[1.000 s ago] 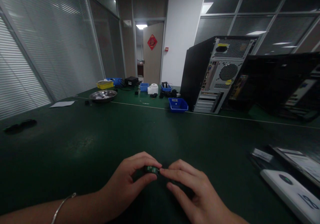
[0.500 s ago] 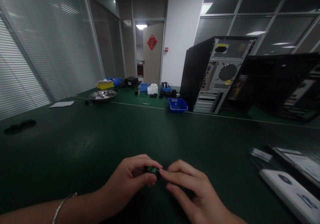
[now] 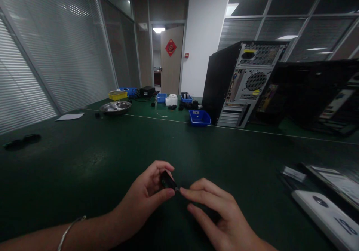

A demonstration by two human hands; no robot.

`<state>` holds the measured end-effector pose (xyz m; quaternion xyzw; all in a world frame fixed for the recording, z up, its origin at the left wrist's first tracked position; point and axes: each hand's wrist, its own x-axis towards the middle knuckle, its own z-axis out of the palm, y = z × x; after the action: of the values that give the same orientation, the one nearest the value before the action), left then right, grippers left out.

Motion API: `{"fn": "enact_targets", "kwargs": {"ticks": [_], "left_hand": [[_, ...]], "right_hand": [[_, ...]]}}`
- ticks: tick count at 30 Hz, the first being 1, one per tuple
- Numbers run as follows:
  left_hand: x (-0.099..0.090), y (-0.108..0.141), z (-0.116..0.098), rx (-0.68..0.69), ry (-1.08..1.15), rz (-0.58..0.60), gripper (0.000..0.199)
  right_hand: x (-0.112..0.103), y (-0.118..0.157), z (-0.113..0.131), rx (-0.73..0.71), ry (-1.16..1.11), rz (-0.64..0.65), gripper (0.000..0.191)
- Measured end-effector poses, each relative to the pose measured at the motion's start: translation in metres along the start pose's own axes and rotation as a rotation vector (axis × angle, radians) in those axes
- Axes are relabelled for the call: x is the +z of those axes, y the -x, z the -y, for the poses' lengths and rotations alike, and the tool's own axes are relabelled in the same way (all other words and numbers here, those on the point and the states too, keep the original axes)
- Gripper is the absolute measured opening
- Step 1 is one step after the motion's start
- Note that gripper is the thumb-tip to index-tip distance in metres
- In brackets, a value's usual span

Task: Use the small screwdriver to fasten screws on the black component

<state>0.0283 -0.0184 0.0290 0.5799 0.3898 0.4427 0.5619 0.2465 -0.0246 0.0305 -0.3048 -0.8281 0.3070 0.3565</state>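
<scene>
Between the thumb and fingers of my left hand is a small dark block with a green circuit-board part, tilted above the table. Its kind cannot be made out. A small pale tip shows at its lower right end. My right hand is just to the right, its index fingertip at that pale tip. The right thumb stands apart below the index finger, and nothing shows between them.
A green-topped table spreads around my hands. White boxy device lies at right. Further back are a blue bin, a black computer case, a metal bowl and a yellow tray. Dark objects lie far left.
My left hand has turned the small block, so its dark side shows more and less green shows. The left fingers have risen and opened somewhat from the thumb. My right hand has barely moved.
</scene>
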Motion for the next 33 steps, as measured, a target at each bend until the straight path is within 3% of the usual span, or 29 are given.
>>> {"fn": "enact_targets", "kwargs": {"ticks": [3, 6, 11, 16, 22, 28, 33], "left_hand": [[0.0028, 0.0000, 0.0023, -0.034, 0.208, 0.031, 0.035], [0.0039, 0.0001, 0.0022, -0.086, 0.220, 0.104, 0.034], [0.0018, 0.0017, -0.0007, -0.006, 0.109, 0.128, 0.038], [-0.0009, 0.0039, -0.0037, -0.028, 0.033, 0.107, 0.028], [-0.0024, 0.0019, -0.0052, 0.121, -0.156, 0.089, 0.019], [-0.0030, 0.0019, -0.0039, 0.116, -0.262, 0.043, 0.019], [-0.0058, 0.0028, -0.0008, 0.194, -0.406, 0.034, 0.024]], "right_hand": [[0.0007, 0.0000, 0.0004, -0.011, -0.010, -0.017, 0.039], [0.0009, 0.0004, 0.0005, -0.012, -0.021, -0.018, 0.039], [0.0004, -0.0001, 0.0001, 0.004, -0.012, -0.028, 0.038], [-0.0004, -0.0009, -0.0004, 0.013, -0.022, -0.026, 0.038], [-0.0005, 0.0004, 0.0000, 0.002, -0.019, -0.029, 0.039], [-0.0002, -0.0010, -0.0003, 0.035, 0.002, 0.005, 0.037], [0.0008, 0.0006, -0.0025, 0.036, 0.011, 0.022, 0.035]]}}
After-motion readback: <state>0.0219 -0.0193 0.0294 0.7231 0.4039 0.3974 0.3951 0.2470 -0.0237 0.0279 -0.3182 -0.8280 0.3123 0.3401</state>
